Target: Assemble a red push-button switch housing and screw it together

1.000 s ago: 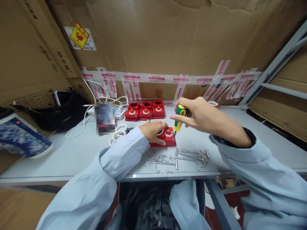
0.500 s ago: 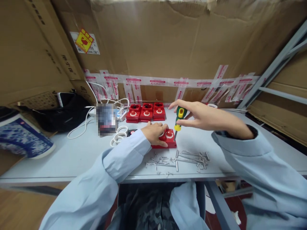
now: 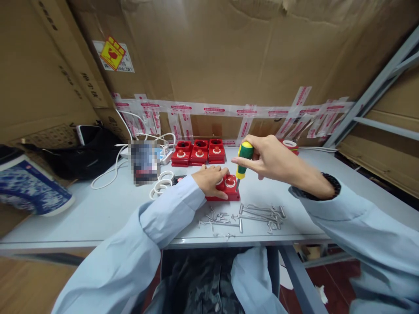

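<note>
My left hand (image 3: 212, 180) lies over a red box (image 3: 231, 182) with round fittings and presses it to the table, fingers wrapped over its top. In my right hand (image 3: 262, 158) is a green and yellow screwdriver (image 3: 245, 156), held nearly upright. Its tip meets the right end of the red box. Loose screws (image 3: 220, 216) and metal T-shaped rods (image 3: 262, 213) lie in front of the box. Behind it stand several red boxes (image 3: 199, 152) in a row.
White rings (image 3: 163, 183) and a blurred device (image 3: 144, 162) lie to the left, among white cables (image 3: 114, 172). Farther left are a black bag (image 3: 81, 157) and a blue-white cup (image 3: 32, 187). A white ring (image 3: 289, 143) on a red part is behind my right hand.
My right hand has changed its hold on the screwdriver, with the fingers now closed round the handle and the wrist turned. My left hand stays on the red box.
</note>
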### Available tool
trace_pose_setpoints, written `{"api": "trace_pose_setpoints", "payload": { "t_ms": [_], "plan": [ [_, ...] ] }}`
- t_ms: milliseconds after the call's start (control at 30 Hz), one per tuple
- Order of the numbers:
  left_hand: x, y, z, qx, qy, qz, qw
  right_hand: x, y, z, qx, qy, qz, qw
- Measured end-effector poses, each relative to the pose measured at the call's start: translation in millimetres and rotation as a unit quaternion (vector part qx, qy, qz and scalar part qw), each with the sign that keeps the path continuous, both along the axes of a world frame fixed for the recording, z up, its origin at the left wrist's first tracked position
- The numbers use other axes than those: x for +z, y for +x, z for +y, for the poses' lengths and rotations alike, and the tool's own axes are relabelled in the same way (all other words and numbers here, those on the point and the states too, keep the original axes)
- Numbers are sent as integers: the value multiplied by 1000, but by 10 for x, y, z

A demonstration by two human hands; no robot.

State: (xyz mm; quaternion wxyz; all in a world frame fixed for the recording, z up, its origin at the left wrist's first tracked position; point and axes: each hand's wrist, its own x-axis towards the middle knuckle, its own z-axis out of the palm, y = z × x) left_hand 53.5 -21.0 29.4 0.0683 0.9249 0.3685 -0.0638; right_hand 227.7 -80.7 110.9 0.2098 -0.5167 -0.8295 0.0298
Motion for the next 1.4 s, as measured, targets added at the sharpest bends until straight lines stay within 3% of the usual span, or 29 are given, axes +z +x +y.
{"api": "trace_pose_setpoints", "payload": {
  "t_ms": [167,300,467,667,833,1000,1200,1300,1400],
  "plan": [
    [-35,-1,20,-10,23,-6,1000,-108,-112,12,-87,77,5,993],
    [-30,-10,15,-6,9,-21,1000,-184,-57,71,-95,113,29,989],
    [-12,-9,24,4,-21,-47,999,-188,64,117,-74,100,102,987],
    [-12,-138,92,23,-38,-52,998,-120,131,57,-94,180,223,953],
    [8,-348,143,6,-32,-93,995,-169,197,81,-130,246,243,929],
    [-9,-442,169,24,19,-94,995,-252,306,101,-78,152,212,962],
    [-3,-417,101,54,64,-135,987,-392,605,-19,1,31,53,998],
    [-12,-341,57,122,140,-102,977,-530,733,-96,63,-125,-37,989],
    [-39,-260,39,176,191,-73,963,-665,744,-183,35,-152,-119,981]
  ]
}}
